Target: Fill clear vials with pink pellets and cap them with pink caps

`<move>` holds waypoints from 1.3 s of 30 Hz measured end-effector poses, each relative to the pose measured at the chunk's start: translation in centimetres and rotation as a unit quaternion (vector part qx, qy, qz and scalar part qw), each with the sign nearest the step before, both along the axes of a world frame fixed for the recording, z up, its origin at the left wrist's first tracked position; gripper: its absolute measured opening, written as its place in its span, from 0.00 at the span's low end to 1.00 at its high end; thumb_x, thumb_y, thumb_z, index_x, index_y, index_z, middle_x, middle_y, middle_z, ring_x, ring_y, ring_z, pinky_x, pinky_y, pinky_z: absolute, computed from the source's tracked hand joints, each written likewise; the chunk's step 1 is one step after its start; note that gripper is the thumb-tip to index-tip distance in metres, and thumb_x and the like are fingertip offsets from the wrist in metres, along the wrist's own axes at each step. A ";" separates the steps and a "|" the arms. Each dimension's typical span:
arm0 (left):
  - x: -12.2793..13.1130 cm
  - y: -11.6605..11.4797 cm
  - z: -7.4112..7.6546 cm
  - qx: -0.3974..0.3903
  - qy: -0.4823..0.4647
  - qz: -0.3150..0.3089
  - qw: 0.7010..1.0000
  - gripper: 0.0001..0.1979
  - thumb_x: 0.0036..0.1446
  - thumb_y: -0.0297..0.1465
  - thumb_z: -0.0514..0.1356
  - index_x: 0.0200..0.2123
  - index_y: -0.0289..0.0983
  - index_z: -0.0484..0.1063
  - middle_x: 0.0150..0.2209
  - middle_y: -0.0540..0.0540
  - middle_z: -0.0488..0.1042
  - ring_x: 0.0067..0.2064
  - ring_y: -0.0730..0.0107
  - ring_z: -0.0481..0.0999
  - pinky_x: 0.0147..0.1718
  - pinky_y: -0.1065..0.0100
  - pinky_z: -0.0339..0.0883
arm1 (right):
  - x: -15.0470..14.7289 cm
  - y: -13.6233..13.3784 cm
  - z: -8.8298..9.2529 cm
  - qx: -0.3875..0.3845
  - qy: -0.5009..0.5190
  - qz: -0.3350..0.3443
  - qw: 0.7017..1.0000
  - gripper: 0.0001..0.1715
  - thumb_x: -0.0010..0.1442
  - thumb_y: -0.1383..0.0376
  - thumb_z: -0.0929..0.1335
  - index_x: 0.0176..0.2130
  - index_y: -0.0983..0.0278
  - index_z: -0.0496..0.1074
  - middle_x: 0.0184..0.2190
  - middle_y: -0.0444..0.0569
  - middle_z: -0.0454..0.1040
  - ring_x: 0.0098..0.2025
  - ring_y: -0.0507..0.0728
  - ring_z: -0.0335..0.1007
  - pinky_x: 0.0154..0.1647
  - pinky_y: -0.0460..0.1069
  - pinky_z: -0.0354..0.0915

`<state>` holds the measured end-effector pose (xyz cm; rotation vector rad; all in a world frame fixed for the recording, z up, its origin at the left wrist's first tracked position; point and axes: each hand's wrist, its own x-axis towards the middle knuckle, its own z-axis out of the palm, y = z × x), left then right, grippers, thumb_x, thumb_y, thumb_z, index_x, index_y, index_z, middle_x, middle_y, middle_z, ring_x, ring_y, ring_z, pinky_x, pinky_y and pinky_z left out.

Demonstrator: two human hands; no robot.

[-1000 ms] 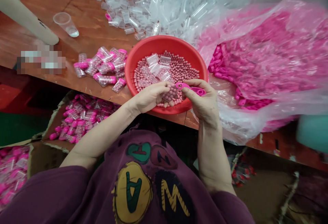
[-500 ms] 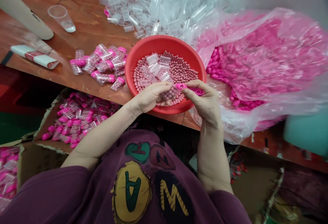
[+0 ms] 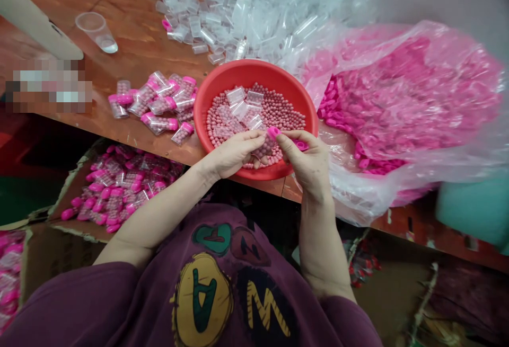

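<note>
The left hand (image 3: 238,152) pinches a little clear tube (image 3: 264,149) between thumb and fingers, right over the near side of the red bowl (image 3: 203,98). The right hand (image 3: 308,160) pinches a pink cap (image 3: 274,132) at the top of that tube, and I can't tell if it sits all the way on. If the thumb pushes it crooked, I think the cap could pop off, or the tube could tip and let out everything inside. The bowl would likely catch most of it, since it is just underneath. Squeezing too hard could make the smooth tube slip, too. Another bit of pink plastic (image 3: 301,146) pokes out by the right hand, and a loose grip could drop it. The tube is see-through and short, and it looks full of round pink beads, though fingers hide some of it. The cap is bright pink, much brighter than the beads. Past the hands, the bowl holds lots of loose beads (image 3: 284,111), with some bare tubes (image 3: 237,104) lying on top. To the left is a pile of filled tubes (image 3: 161,104) with pink tops; a bump from the bowl could push some off the brown table (image 3: 135,61). On the right sits a see-through bag (image 3: 358,193) of pink pieces (image 3: 341,108), and farthest back lies a big heap of clear tubes (image 3: 254,10).
</note>
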<state>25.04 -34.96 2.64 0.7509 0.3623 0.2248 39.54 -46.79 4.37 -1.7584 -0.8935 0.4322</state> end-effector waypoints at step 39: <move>0.7 -0.2 0.0 0.037 0.014 0.024 0.999 0.13 0.61 0.37 0.73 0.40 0.34 0.76 0.35 0.49 0.76 0.31 0.79 0.72 0.30 0.74 0.65 | 0.6 0.0 0.2 0.000 0.166 0.027 0.986 0.26 0.56 0.43 0.81 0.31 0.61 0.79 0.19 0.36 0.63 0.22 0.47 0.53 0.23 0.46 0.51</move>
